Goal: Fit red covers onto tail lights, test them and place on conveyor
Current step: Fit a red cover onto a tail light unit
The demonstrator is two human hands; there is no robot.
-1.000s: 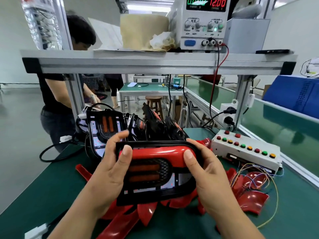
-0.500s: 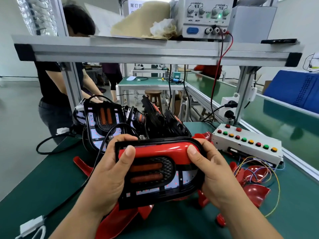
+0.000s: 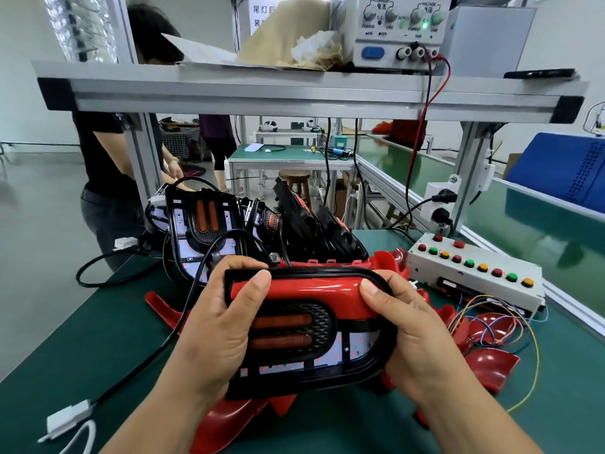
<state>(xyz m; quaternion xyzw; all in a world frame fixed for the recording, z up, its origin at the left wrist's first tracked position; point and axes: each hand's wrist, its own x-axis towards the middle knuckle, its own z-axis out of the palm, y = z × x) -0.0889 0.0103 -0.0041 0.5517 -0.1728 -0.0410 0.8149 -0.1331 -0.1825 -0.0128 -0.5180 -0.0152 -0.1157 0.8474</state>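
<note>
Both thumbs press on the two ends of the red cover (image 3: 311, 290). The other fingers curl behind the tail light (image 3: 294, 358), so the left hand (image 3: 212, 332) and right hand (image 3: 419, 339) grip it by its sides at centre frame, above the green table (image 3: 82, 339). Spare covers (image 3: 491, 365) lie beneath it and at lower right. A pile of lamps (image 3: 203, 224) stands just behind, and a button box (image 3: 474, 267) sits at right.

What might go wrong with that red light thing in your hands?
The red cover sits only along the top of the tail light, pressed by the left hand and the right hand, so it may clip in crooked or pop off. The black cable trailing across the table could snag on the loose red covers.
</note>
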